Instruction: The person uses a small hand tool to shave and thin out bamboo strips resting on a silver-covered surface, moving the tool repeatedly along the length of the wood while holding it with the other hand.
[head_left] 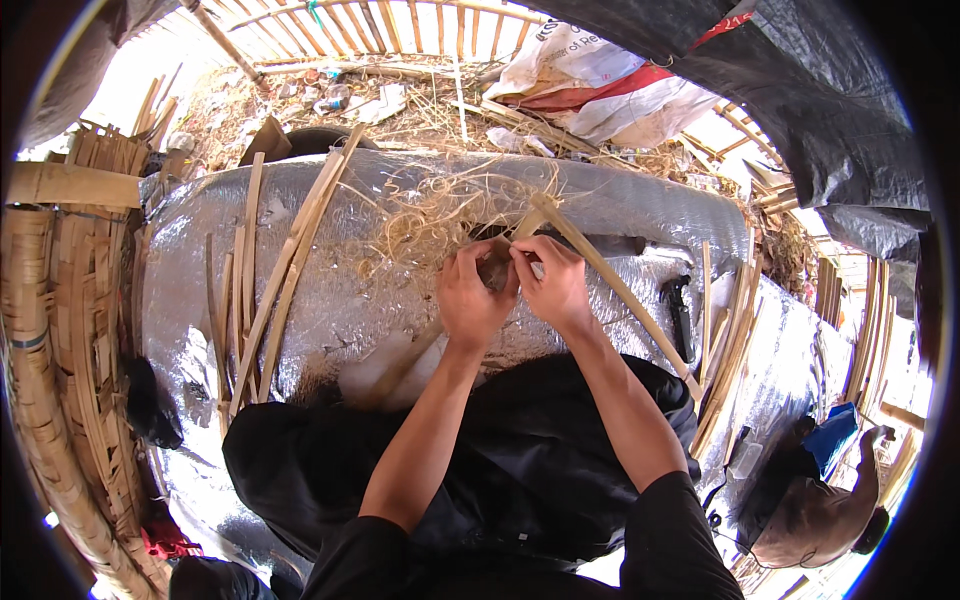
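In the middle, my left hand (475,297) is closed with its fingers curled around a pale bamboo strip. My right hand (552,283) pinches at the same spot, its fingertips meeting those of the left; the exact grip is partly hidden by the fingers. Beyond the hands, the held strip meets another bamboo strip (620,285) that slants down to the right toward my knee. Thin curly bamboo shavings (440,215) lie in a tangle just past my left hand. A dark long-handled tool (615,245) lies behind my right hand.
Silver sheeting (330,350) covers the surface. Loose bamboo strips (290,265) lie at left, more strips (735,350) at right. A black object (677,315) rests near these. Bamboo bundles (85,340) stand far left. Another person (815,515) is at lower right. Dark plastic (850,110) hangs upper right.
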